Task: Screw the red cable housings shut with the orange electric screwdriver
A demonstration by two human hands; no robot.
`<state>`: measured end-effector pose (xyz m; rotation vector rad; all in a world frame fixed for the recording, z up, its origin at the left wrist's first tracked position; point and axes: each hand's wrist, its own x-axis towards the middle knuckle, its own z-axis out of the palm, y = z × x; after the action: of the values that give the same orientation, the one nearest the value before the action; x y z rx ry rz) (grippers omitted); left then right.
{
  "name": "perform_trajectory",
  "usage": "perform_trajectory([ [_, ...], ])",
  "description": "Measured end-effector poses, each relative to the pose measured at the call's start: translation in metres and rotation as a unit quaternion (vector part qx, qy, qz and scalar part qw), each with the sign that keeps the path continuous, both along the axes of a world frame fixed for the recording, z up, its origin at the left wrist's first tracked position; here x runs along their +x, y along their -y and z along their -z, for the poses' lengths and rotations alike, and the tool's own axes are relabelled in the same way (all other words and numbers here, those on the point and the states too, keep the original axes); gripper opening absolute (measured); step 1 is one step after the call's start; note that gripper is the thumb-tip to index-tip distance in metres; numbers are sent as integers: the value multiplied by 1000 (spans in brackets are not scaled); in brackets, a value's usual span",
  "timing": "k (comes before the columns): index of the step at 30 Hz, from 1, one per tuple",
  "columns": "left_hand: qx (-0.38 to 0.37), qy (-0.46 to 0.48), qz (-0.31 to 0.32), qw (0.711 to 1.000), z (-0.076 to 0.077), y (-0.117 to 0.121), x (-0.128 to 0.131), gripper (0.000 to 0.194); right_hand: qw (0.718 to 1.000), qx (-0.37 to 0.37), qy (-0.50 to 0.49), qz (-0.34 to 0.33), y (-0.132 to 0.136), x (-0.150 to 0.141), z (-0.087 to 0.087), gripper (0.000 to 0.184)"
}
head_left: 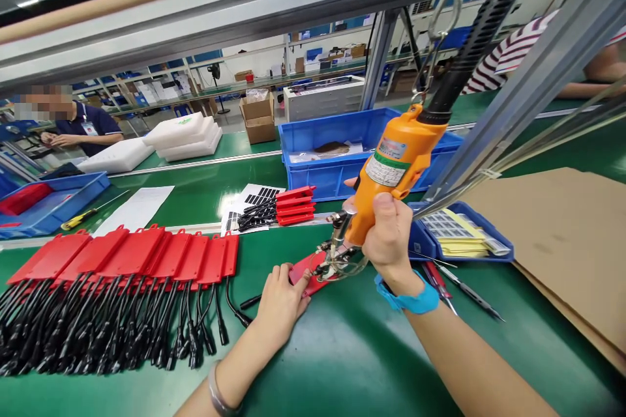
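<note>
My right hand (388, 234) is wrapped round an orange electric screwdriver (394, 166) that hangs from a black coiled cable and a hook. Its tip points down onto a red flat module (306, 273) lying on the green table mat. My left hand (281, 300) rests on the left end of that module, fingers lying flat and pressing it down. A black cable runs out from the module toward the left. I wear a blue band on the right wrist and a silver bangle on the left.
A row of red modules with black cables (122, 260) lies at left. A small stack of red modules (295, 204) sits behind. Blue bins (337, 172), a label tray (460, 234), cardboard (572, 241), small screwdrivers (469, 290) and a yellow screwdriver (78, 218) surround. Other people sit far left and back right.
</note>
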<state>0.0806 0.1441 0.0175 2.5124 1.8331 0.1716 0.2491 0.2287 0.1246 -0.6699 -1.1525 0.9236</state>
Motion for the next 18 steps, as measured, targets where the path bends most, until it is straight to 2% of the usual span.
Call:
perform_trajectory([
  [6,8,-2,-2,1000,0,1,0,41,1000,3,13,6,4,-4,1,45],
  [14,15,-8,-8,1000,0,2,0,39,999,36,21,-9,16,-12,14,45],
  [16,21,-13,-9,1000,0,3,0,40,999,39,11,-11,15,-9,8,44],
  [18,25,-25,-10,999,0,3,-1,42,999,42,-2,-4,12,-4,-8,43],
])
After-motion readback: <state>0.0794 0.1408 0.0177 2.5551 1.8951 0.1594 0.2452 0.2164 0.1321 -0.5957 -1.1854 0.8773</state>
